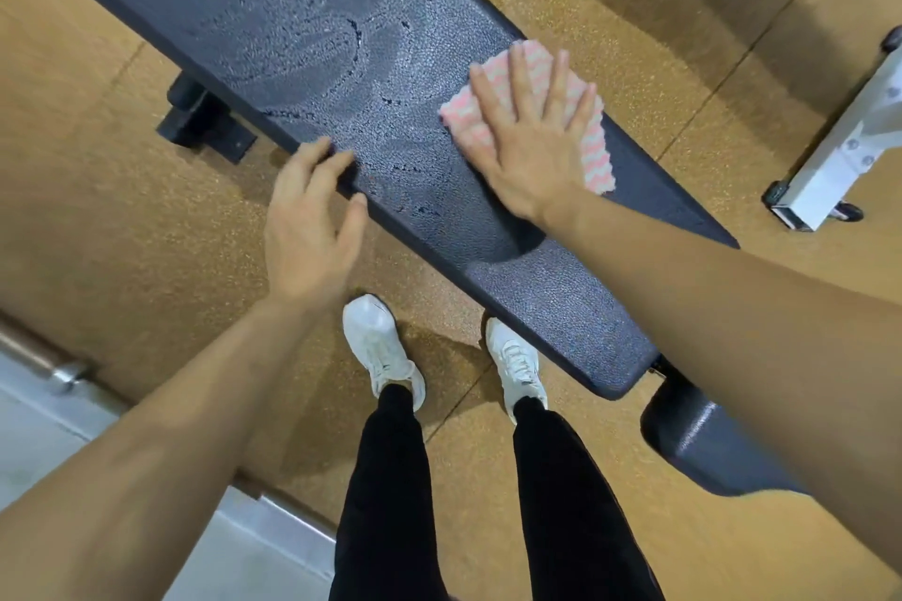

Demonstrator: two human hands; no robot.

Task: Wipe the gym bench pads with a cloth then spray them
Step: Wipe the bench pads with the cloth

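Note:
A long dark grey bench pad (312, 5) runs diagonally from the upper left to the lower right, with wet streaks and droplets on its surface. A pink and white striped cloth (456, 110) lies flat on the pad near its far edge. My right hand (529, 146) presses flat on the cloth with fingers spread. My left hand (312, 220) rests its fingertips on the pad's near edge, holding nothing. No spray bottle is in view.
The floor is tan speckled rubber. A black bench foot (205, 122) sticks out under the pad at left, and a black base (703, 444) at lower right. A white metal frame (849, 146) stands at right. My legs and white shoes (380, 347) are beside the bench.

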